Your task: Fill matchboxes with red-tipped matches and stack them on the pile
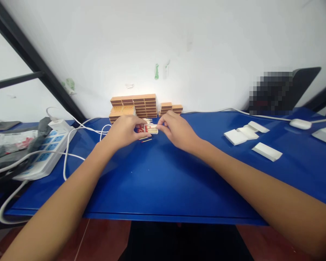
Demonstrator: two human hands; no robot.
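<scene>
A heap of red-headed matches (153,131) lies on the blue table between my hands, with a loose match (146,140) just in front. My left hand (126,129) curls round the heap's left end, thumb and forefinger closed on matches at the red heads. From the right, my right hand (176,129) pinches the pale ends of matches between thumb and fingertips. Something small and white shows among the sticks, too small to make out. Behind, stacked matchboxes (142,105) stand against the wall, and a smaller stack of matchboxes (166,107) sits right of them.
Folded white card pieces (241,135) and another white card piece (267,151) lie at the right. A white power strip (50,148) with cables (67,152) occupies the left side. A cable with a white adapter (301,124) runs along the wall. The table's front edge (174,217) is near me.
</scene>
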